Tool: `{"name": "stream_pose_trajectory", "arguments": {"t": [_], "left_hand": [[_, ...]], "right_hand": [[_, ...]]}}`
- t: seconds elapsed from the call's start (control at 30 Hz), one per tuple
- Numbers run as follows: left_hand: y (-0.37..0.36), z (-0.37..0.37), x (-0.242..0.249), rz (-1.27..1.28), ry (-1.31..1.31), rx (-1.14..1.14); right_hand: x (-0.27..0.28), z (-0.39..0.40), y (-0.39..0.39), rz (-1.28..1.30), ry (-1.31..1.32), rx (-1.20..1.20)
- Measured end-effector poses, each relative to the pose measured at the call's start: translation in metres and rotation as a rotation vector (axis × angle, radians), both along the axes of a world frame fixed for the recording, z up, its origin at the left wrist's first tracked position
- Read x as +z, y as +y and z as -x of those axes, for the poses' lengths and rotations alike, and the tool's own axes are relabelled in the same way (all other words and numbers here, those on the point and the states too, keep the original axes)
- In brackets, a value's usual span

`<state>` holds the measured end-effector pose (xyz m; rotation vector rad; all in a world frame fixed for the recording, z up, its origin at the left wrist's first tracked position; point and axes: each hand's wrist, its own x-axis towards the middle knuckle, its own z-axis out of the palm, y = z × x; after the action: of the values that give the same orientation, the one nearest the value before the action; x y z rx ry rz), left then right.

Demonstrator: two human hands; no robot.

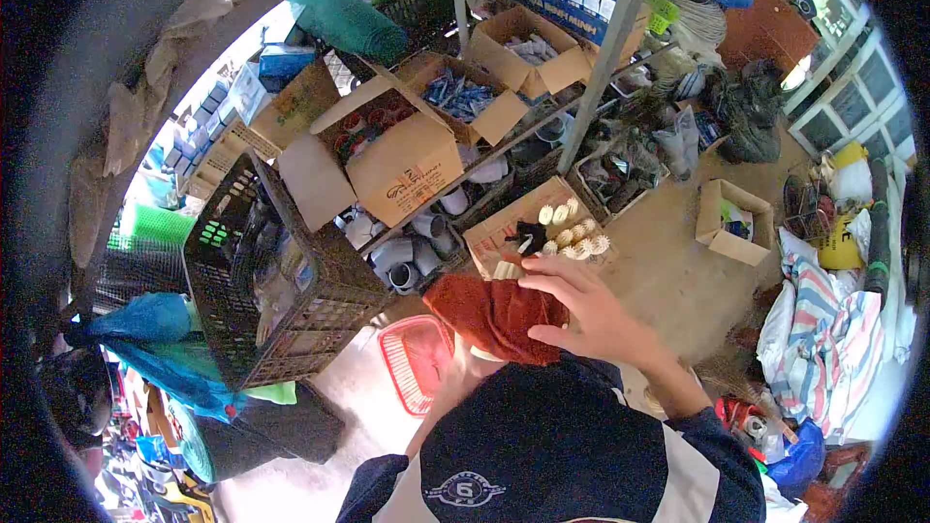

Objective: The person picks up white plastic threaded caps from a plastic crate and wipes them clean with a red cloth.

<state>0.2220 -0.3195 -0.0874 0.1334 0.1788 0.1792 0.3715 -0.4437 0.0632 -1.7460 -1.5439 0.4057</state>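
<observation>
Right hand [591, 315] lies flat and spread on top of a rust-red cloth [494, 315], fingers open, pressing rather than gripping. Left hand is under the cloth bundle, only the forearm shows, so cannot tell whether it's holding anything. Cloth sits at chest height, just in front of the box of white round fittings [562, 228] and above the red plastic basket [418, 360].

Risks as I see them:
- Palm-only contact: cloth can slide off the hidden hand and drop to the floor or into the basket.
- Whatever pale thing is wrapped below could slip out unseen.
- Black crate [266, 276] leans close by; an elbow knock may tip it.
</observation>
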Motion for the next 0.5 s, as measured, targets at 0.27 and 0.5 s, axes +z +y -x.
{"name": "stream_pose_trajectory", "arguments": {"t": [0.27,0.5], "left_hand": [[0.013,-0.021,-0.054,-0.209,-0.529,0.032],[0.007,0.015,-0.020,-0.219,0.156,0.138]], "right_hand": [[-0.032,0.014,-0.012,0.329,0.211,-0.314],[-0.048,-0.012,-0.033,0.225,0.853,-0.335]]}}
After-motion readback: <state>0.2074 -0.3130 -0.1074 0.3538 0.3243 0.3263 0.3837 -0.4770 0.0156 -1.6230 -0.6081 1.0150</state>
